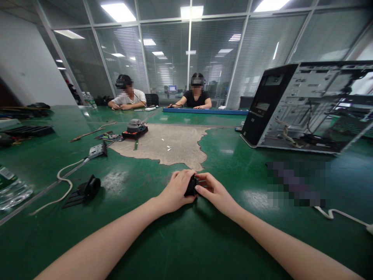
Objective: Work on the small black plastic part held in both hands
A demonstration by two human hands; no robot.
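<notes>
A small black part of a kind I cannot make out is held between my two hands, just above the green table. My left hand wraps round it from the left, fingers over its top and thumb below. From the right, my right hand grips its edge between thumb and fingers. Much of the part is hidden by the hands. To the left, a black plastic piece with a round end and flat prongs lies on the table.
An opened computer case stands at the right. A heatsink with a fan sits near a bare grey-brown patch. A metal bracket, cable and plastic bottle lie left. Two people sit across the table.
</notes>
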